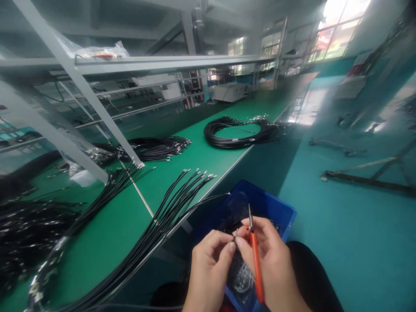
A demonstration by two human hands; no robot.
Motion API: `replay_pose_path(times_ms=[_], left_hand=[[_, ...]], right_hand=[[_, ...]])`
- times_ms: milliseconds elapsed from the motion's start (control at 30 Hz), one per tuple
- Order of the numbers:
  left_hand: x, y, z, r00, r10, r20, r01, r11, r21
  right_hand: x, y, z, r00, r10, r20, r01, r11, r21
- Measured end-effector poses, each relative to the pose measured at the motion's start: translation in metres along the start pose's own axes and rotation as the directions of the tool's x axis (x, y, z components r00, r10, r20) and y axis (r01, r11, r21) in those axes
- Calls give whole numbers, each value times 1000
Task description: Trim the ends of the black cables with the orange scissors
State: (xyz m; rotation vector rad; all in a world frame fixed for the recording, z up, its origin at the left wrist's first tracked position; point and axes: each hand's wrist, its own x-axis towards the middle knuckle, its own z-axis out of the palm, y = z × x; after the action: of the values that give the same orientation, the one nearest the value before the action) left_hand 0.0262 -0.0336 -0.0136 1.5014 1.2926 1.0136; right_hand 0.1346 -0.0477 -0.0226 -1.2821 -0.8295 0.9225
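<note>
My left hand (211, 260) and my right hand (271, 255) meet over a blue bin (279, 208) on my lap. My right hand is closed round orange-handled tweezers (256, 260), whose metal tip points up. Both thumbs and forefingers pinch a small dark part (234, 237) between them; it is too small to make out. A bundle of black wires with metal ends (169, 208) lies on the green bench (107, 242) just left of my hands and hangs over its edge.
A coil of black cable (240, 132) lies further along the bench, and another bundle (156, 147) sits behind a slanted white frame post (81, 86). More black cables (26, 229) pile at the left. Teal floor (351, 242) lies to the right.
</note>
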Motion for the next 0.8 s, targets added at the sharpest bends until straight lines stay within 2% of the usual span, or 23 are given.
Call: replay_pose_path(times_ms=[100,200,267,333,400,467,500,533,567,633,667,733,800], left_hand=[[-3,-2,4,995,84,-61,-77,990,114],[-6,-3,7,982,151,-110,-130,975,181],[-5,-3,5,983,146,-112,-126,978,165],[-3,-3,0,993,87,-77,-80,992,98],[1,-3,-8,1000,6,-11,-6,1000,-7],[5,-3,-16,997,-50,55,55,993,-101],[7,-3,-20,995,-66,78,76,988,-135],[8,-4,-23,993,-77,94,92,982,-163],[9,-4,-25,991,-86,105,105,977,-188],[10,-4,-27,987,-98,127,127,961,-247],[10,-4,-27,985,-101,137,137,950,-281],[10,-4,-27,980,-103,171,158,924,-348],[10,-4,-27,969,-101,223,187,893,-409]], right_hand=[[-2,3,1,993,-106,-50,94,975,-203],[-5,7,0,965,-260,-41,226,896,-382],[-9,8,0,933,-361,8,327,836,-441],[-12,8,-1,912,-402,80,394,807,-439],[-13,6,-6,935,-322,151,355,858,-371],[-9,5,-14,966,-103,236,161,957,-242],[-6,5,-19,954,32,298,20,985,-171],[-1,5,-25,909,151,388,-123,988,-96],[3,5,-30,833,232,502,-240,970,-49],[10,7,-40,670,298,680,-417,909,13],[12,7,-44,612,308,728,-473,881,24],[13,5,-50,549,334,766,-530,848,10],[10,1,-53,534,374,758,-513,856,-62]])
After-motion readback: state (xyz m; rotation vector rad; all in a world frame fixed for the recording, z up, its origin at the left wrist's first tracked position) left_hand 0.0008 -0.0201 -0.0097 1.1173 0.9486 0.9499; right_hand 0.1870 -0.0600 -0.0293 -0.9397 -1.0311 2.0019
